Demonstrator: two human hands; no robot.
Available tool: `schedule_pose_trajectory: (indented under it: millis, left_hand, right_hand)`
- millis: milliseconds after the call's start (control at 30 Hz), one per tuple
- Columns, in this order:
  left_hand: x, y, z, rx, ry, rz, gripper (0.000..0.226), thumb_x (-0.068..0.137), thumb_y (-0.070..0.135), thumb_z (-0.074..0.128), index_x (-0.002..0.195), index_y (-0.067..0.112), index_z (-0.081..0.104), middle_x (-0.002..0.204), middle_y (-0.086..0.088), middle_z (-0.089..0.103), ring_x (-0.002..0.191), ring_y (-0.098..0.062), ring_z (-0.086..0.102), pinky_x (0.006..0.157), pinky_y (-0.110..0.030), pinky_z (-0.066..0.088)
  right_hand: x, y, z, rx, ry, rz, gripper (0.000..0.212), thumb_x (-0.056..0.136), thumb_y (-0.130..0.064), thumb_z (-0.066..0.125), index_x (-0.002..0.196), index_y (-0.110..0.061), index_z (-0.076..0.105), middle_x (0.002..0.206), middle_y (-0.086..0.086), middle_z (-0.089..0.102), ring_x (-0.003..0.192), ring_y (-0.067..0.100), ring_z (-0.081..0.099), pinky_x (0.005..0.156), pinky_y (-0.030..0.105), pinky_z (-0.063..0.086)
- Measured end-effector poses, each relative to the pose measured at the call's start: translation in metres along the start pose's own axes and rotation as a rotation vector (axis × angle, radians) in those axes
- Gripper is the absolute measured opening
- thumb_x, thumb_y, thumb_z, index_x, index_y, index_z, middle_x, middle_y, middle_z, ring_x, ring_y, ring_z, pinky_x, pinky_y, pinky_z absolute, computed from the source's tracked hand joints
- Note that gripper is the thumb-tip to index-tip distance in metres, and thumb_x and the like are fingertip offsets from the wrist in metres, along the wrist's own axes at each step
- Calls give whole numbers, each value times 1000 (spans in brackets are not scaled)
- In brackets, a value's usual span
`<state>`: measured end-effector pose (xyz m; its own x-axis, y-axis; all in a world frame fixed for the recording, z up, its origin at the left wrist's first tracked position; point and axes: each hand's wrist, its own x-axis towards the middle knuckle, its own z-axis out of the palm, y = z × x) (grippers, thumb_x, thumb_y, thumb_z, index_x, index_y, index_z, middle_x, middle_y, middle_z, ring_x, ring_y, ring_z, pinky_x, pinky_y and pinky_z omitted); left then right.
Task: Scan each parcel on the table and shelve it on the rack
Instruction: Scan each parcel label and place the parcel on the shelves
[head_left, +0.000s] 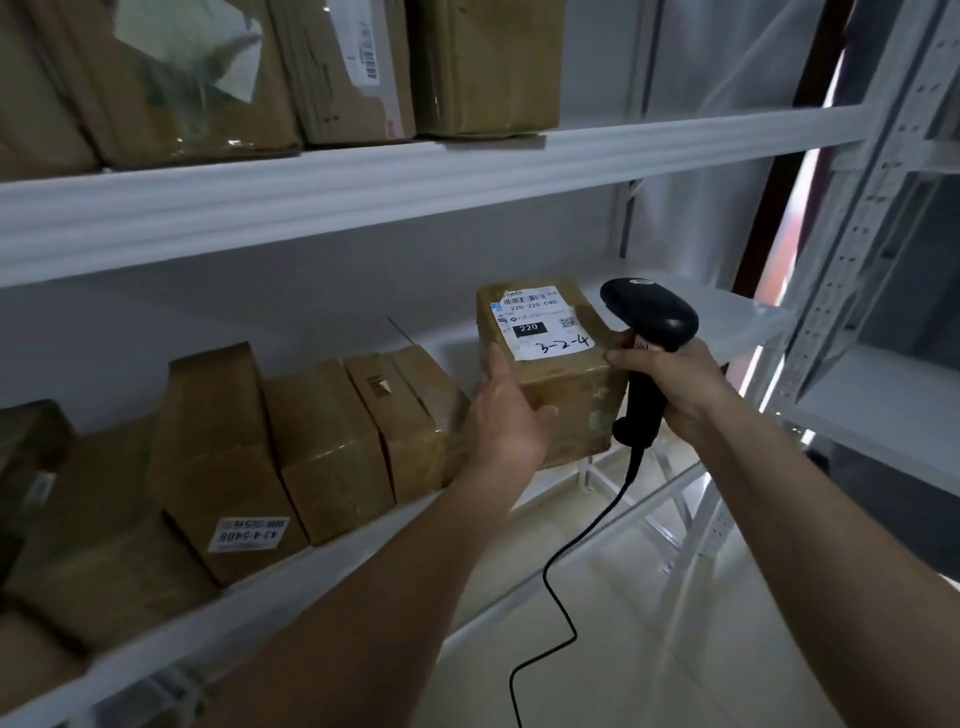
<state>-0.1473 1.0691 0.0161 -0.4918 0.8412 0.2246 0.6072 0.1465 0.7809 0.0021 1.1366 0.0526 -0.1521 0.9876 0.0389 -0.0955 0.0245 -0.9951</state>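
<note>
I'm facing a white metal rack (363, 176) with a pale wall behind it and a second white rack (878, 218) to the right. The upper shelf carries a row of brown parcels (332, 67) standing upright, one with a barcode label. On the middle shelf a row of taped cardboard boxes (291, 441) runs from the far left toward the centre, one with an upside-down label reading 43-4-5406.

The parcel (561, 379) I'm handling sits at the right end of that row, on or just above the shelf edge; I cannot tell if it rests there. Its top label shows a barcode, "220" and handwritten "3-2-4".

My left hand (506, 415) lies on the parcel's near left side, thumb up along the left edge, fingers spread around the front face. My right hand (675, 384) is wrapped around the handle of a black scanner (649, 322), fingertips touching the parcel's right top edge. The scanner's cable (561, 582) hangs down toward the tiled floor (597, 649).
</note>
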Motion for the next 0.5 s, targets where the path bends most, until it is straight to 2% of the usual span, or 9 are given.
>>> schedule_pose_trajectory:
  millis: [100, 200, 300, 500]
  left_hand:
    - [13, -9, 3, 107, 69, -9, 94, 79, 25, 79, 152, 23, 20, 146, 1, 47, 127, -25, 51, 98, -44, 50]
    - [19, -17, 4, 216, 113, 7, 95, 80, 29, 78, 153, 22, 17, 151, 2, 42, 134, -28, 43, 104, -47, 44]
    - [24, -23, 3, 304, 142, 22, 94, 84, 30, 74, 155, 16, 14, 155, -1, 36, 134, -27, 42, 106, -41, 42]
    - [32, -26, 0, 250, 183, -28, 86, 89, 17, 66, 155, 9, 11, 157, -5, 30, 137, -25, 34, 107, -35, 36]
  right_hand:
    - [25, 9, 12, 16, -45, 10, 21, 76, 7, 73, 83, -12, 67, 79, 3, 70, 77, 20, 67, 74, 32, 54]
    - [41, 19, 24, 59, -90, 37, 19, 77, 6, 73, 83, -11, 67, 76, 1, 70, 77, 19, 68, 74, 32, 54]
    - [52, 25, 34, 106, -133, 44, 18, 78, 6, 72, 85, -10, 66, 77, 2, 71, 75, 17, 70, 74, 30, 55]
    - [59, 31, 54, 175, -193, 52, 19, 82, 7, 69, 86, -11, 65, 71, -4, 74, 71, 11, 72, 64, 22, 57]
